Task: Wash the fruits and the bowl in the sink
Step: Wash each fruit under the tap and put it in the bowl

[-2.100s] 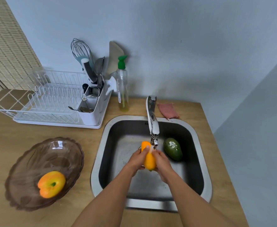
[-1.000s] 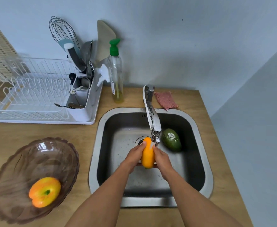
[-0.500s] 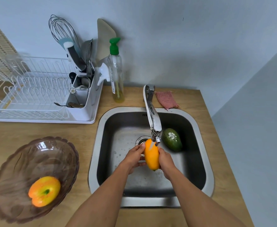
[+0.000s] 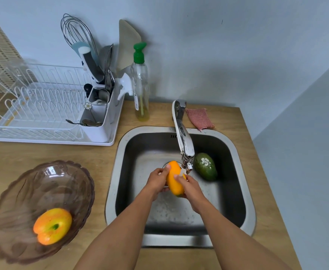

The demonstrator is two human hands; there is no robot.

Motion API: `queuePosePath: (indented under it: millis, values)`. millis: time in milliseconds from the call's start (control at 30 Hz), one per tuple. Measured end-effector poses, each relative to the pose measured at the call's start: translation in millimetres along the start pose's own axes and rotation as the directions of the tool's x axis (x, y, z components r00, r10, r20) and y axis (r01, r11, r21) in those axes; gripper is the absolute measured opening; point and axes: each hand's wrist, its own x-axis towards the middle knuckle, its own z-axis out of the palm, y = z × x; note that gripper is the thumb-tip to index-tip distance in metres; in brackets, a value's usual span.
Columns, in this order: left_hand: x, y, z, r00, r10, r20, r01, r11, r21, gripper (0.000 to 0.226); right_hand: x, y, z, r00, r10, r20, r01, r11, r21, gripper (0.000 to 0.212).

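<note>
I hold a yellow-orange mango [image 4: 175, 178] over the steel sink [image 4: 113, 172], right under the spout of the tap [image 4: 185, 145], where water runs onto it. My left hand [image 4: 157, 182] grips its left side and my right hand [image 4: 189, 187] its right side, thumb across the top. A green avocado-like fruit [image 4: 206, 166] lies on the sink floor at the back right. On the counter to the left stands a brown glass bowl [image 4: 23, 191] with an orange-yellow fruit [image 4: 52, 226] inside.
A white dish rack [image 4: 33, 106] with a utensil holder [image 4: 97, 117] sits at the back left. A soap bottle with a green pump [image 4: 140, 84] stands behind the sink. A pink cloth [image 4: 199, 118] lies beside the tap base. The wall is close on the right.
The mango has turned in my hands under the running water, and my right thumb now lies over its top. The view has shifted slightly; the other fruits and bowl stay put.
</note>
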Motion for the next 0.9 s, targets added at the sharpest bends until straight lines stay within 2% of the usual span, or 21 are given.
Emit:
queuePosePath:
  millis: [133,233,433,567,733,900]
  values:
    - [0.9,-1.9,2.4,1.000,-0.010,-0.019,0.010,0.999,0.032,0.057,2.9,4.6,-2.5,0.997,0.036,0.066,-0.040,0.997,0.063,0.041]
    - [0.1,-2.1,4.1,1.000,-0.010,-0.011,0.010,1.000,0.017,0.055,0.8,2.6,-5.2,0.999,0.014,0.050,-0.017,0.999,0.050,0.031]
    - [0.8,-2.7,1.9,1.000,-0.010,-0.024,0.012,0.999,0.050,0.058,0.6,-0.6,-9.4,0.983,0.112,0.146,-0.135,0.979,0.156,0.035]
    - [-0.7,-2.8,3.2,1.000,-0.020,-0.015,0.020,0.999,0.026,0.058,0.1,-3.4,-10.7,0.987,0.095,0.128,-0.108,0.990,0.093,0.033]
    - [-2.0,-2.5,2.1,1.000,-0.020,-0.006,0.020,1.000,0.016,0.059,-0.1,2.4,-11.9,0.979,0.124,0.164,-0.152,0.974,0.168,0.040]
    - [-8.2,-4.4,4.1,0.995,-0.025,0.101,0.026,1.000,-0.002,0.059,-3.0,-0.3,-8.6,0.990,0.085,0.112,-0.100,0.986,0.131,0.041]
